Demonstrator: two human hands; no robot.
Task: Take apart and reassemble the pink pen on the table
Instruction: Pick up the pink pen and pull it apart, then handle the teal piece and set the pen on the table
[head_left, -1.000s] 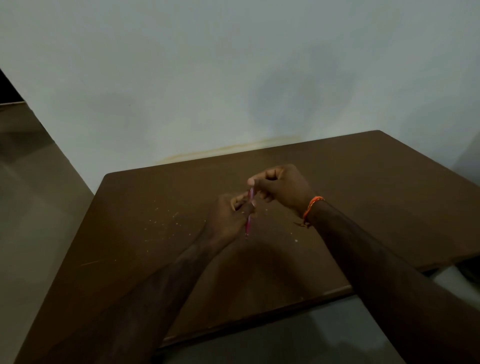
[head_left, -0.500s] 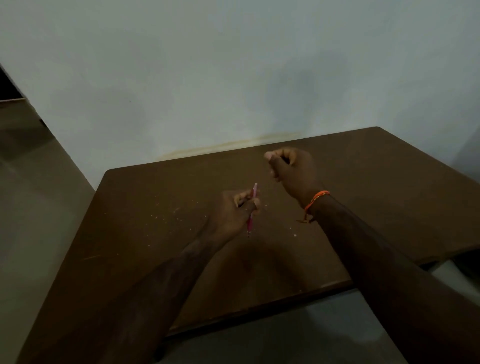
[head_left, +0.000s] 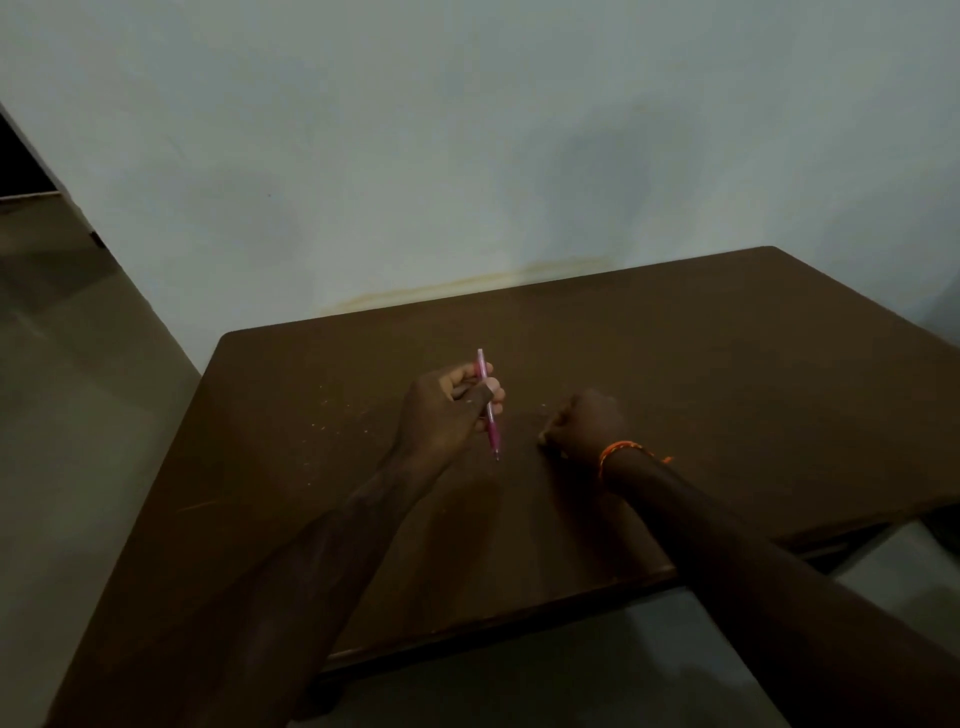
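The pink pen (head_left: 490, 423) stands nearly upright in my left hand (head_left: 447, 410), tip pointing down just above the brown table (head_left: 727, 364). My fingers wrap its middle, so the top end and the lower barrel stick out. My right hand (head_left: 584, 423) rests low on the table to the right of the pen, curled into a fist, apart from the pen. An orange thread band circles that wrist. Whether the fist holds a small pen part is hidden.
Pale crumbs (head_left: 343, 410) are scattered on the table left of my left hand. A light wall (head_left: 467, 156) rises behind the table's far edge. Bare floor lies to the left and in front of the near edge.
My right hand left the pen's top, lifted away, then dropped to the table on the right. The left hand kept the pen and turned it more upright.
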